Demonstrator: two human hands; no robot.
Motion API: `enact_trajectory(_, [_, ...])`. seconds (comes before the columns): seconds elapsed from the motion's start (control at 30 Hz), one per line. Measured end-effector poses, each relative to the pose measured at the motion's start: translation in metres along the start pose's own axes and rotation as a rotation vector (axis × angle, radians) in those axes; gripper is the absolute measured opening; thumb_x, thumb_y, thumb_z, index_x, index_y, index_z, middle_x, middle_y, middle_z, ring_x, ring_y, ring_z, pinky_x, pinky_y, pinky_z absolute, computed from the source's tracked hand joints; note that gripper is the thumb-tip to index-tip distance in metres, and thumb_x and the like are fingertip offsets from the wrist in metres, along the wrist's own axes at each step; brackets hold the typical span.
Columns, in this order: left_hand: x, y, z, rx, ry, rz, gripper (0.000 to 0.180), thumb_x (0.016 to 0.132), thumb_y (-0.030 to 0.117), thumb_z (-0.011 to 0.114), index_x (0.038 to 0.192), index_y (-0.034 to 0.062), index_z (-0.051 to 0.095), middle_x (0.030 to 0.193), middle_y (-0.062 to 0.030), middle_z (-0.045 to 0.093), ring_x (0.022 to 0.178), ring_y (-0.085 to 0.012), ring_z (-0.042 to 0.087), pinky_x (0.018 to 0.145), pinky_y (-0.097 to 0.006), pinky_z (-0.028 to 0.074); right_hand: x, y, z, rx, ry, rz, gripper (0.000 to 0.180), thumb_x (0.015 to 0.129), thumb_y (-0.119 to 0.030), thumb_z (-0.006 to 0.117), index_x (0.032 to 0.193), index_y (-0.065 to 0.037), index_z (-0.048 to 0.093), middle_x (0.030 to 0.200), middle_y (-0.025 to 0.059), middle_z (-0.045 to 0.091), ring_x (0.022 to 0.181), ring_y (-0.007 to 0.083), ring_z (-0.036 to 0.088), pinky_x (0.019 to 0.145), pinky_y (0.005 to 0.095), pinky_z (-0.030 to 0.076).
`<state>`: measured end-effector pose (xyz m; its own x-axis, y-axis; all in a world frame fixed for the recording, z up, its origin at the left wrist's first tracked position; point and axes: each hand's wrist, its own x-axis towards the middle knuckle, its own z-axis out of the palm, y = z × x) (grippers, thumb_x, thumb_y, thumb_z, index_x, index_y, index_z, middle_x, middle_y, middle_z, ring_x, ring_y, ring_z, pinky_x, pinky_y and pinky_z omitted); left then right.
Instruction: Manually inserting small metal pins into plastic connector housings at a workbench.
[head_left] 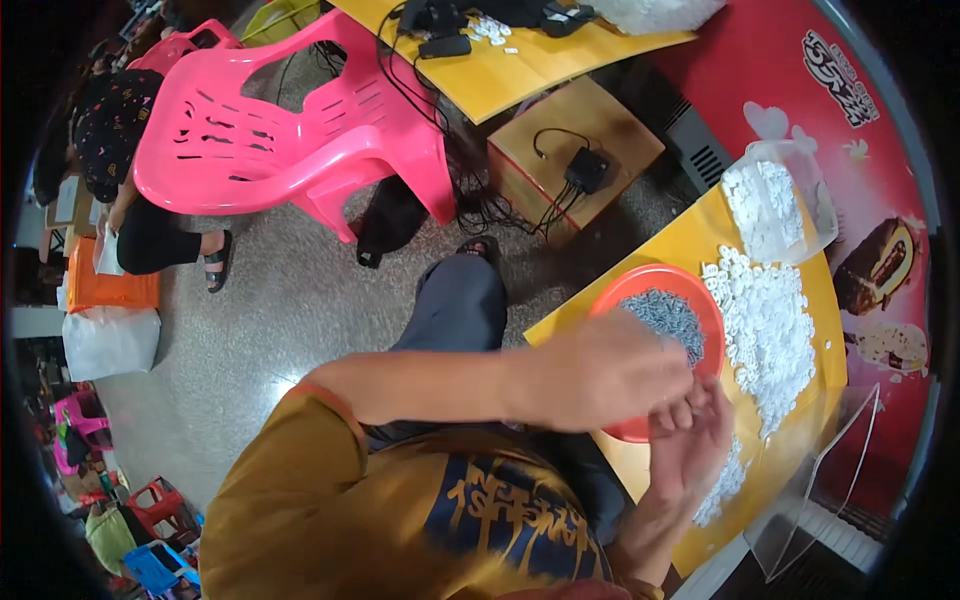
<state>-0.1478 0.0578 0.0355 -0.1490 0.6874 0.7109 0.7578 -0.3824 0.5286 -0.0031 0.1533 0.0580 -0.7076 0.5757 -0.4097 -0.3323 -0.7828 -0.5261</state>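
Two hands (650, 400) over round orange bowl (700, 290) of small grey screws (665, 315).

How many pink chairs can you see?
2: one big pink chair on the floor up front, and a second pink chair partly hidden behind it. More may be hidden.

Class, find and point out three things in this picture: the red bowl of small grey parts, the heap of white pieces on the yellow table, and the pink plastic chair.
red bowl (640, 282): head view, far rim.
heap of white pieces (768, 335): head view, middle.
pink plastic chair (300, 140): head view, backrest.
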Motion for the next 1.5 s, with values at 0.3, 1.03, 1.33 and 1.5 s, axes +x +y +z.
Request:
enact_trajectory(0.3, [-0.056,-0.259,0.039,0.299,-0.115,-0.873,0.039,0.072,0.029,0.058,0.099,0.0019,0.051,0.098,-0.0153,0.049,0.092,-0.0305,0.048,0.079,-0.033,0.040,-0.002,-0.031,-0.020,-0.214,-0.018,-0.398,0.013,0.083,-0.014,0.044,0.075,-0.005,0.039,0.063,0.0009,0.031,0.049,0.0077,0.026,0.046,0.0220,0.023])
enact_trajectory(1.03, [-0.109,-0.379,0.068,0.618,-0.243,-1.138,0.081,0.062,0.041,0.066,0.124,0.0041,0.029,0.128,-0.0151,0.028,0.121,-0.0310,0.022,0.091,-0.042,0.032,0.063,-0.047,-0.005,-0.387,0.300,-0.482,0.015,0.077,-0.017,0.047,0.068,-0.006,0.042,0.060,0.0023,0.034,0.051,0.0113,0.029,0.048,0.0241,0.026])
enact_trajectory(1.33, [-0.119,-0.393,0.066,0.544,0.128,-1.446,0.044,0.071,0.032,0.057,0.099,0.0008,0.041,0.083,-0.0222,0.058,0.080,-0.0342,0.057,0.072,-0.041,0.044,0.046,-0.050,-0.022,-0.346,0.135,-0.480,0.013,0.080,-0.011,0.044,0.073,-0.007,0.035,0.063,0.0017,0.029,0.048,0.0086,0.026,0.045,0.0209,0.023])
enact_trajectory(1.5, [-0.126,-0.385,0.046,0.399,-0.162,-1.181,0.030,0.078,0.030,0.046,0.086,0.0011,0.047,0.081,-0.0209,0.057,0.078,-0.0348,0.056,0.069,-0.042,0.043,0.043,-0.049,-0.018,-0.316,0.124,-0.485,0.012,0.081,-0.011,0.044,0.074,-0.005,0.036,0.063,0.0015,0.029,0.049,0.0086,0.025,0.046,0.0213,0.024])
